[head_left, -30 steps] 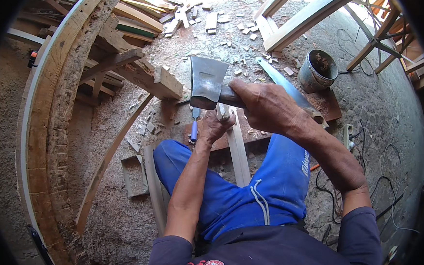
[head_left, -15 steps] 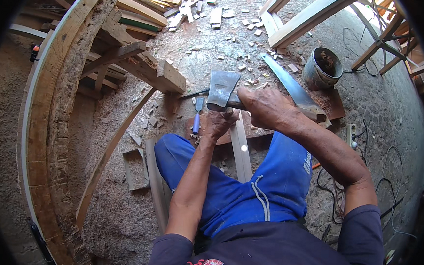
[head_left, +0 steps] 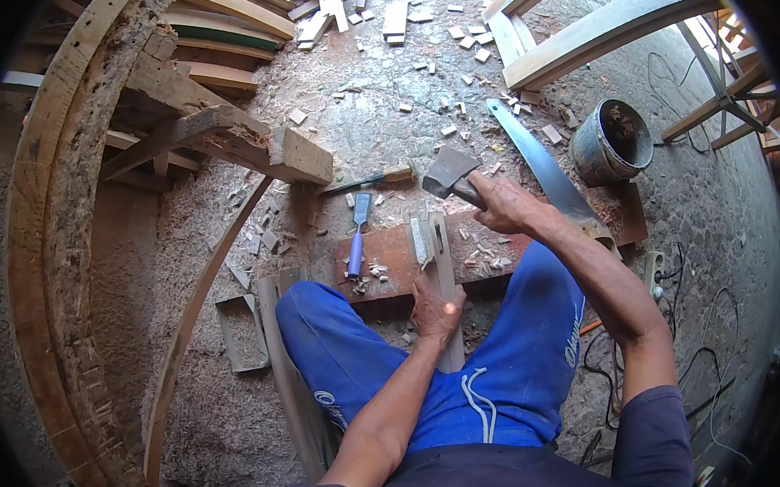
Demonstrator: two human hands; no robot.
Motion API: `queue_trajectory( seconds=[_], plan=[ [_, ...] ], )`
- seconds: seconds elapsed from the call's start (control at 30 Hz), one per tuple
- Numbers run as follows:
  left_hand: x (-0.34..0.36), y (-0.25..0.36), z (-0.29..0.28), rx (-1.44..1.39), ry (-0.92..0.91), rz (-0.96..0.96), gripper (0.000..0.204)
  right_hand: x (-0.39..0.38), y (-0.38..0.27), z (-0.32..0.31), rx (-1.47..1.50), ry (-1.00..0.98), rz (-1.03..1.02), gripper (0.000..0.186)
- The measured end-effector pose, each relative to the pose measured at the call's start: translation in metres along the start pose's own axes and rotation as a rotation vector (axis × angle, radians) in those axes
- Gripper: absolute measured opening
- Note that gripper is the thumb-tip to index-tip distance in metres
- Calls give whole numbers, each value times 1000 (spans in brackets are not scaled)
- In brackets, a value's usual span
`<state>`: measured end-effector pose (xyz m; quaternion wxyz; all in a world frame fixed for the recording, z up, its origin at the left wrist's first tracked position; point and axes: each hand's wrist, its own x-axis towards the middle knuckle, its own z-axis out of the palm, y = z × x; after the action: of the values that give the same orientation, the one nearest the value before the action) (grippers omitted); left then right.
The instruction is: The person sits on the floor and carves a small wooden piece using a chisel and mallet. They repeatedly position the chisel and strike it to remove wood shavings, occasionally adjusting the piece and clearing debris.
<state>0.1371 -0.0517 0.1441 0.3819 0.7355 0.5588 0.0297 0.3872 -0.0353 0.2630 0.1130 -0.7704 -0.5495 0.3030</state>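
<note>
My left hand (head_left: pixel 437 311) is wrapped round a pale wooden bar (head_left: pixel 443 263), which stands between my knees with its far end over a reddish-brown board (head_left: pixel 387 250). A dark slot shows near that end, beside a lighter strip of wood. In my right hand (head_left: pixel 506 204) is the handle of a hatchet (head_left: pixel 450 170), its grey head raised beyond the bar's end and apart from it. Left of the bar, a chisel (head_left: pixel 357 237) with a purple handle lies on the board. Behind it rests a dark-bladed tool with a wooden handle (head_left: pixel 398 174).
A handsaw (head_left: pixel 538 157) lies right of the hatchet, near a bucket (head_left: pixel 611 141) of shavings. Curved timber (head_left: pixel 52 223) and a beam (head_left: pixel 299 155) stand at left. Wood offcuts (head_left: pixel 395 22) litter the floor. A power strip (head_left: pixel 653 274) and cables lie at right.
The hatchet has moved right and away from my left hand. My left hand has slid down the bar toward me, so the bar's slotted end now shows.
</note>
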Motion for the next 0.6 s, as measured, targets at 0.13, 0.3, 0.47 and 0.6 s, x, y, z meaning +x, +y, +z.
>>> queue_trajectory(
  seconds=[0.13,0.3,0.47,0.6],
  plan=[
    [1,-7,3,-11,-26,-28,92,38,3,-18,-478,-182,-109,36],
    [-3,-3,6,-32,41,59,68,96,12,-38,-83,205,173,28],
    [1,-10,3,-39,-39,143,65,62,-18,-7,-477,-296,-267,24],
    [4,-4,3,-117,-32,49,61,58,-9,-7,-413,-232,-183,32]
  ],
)
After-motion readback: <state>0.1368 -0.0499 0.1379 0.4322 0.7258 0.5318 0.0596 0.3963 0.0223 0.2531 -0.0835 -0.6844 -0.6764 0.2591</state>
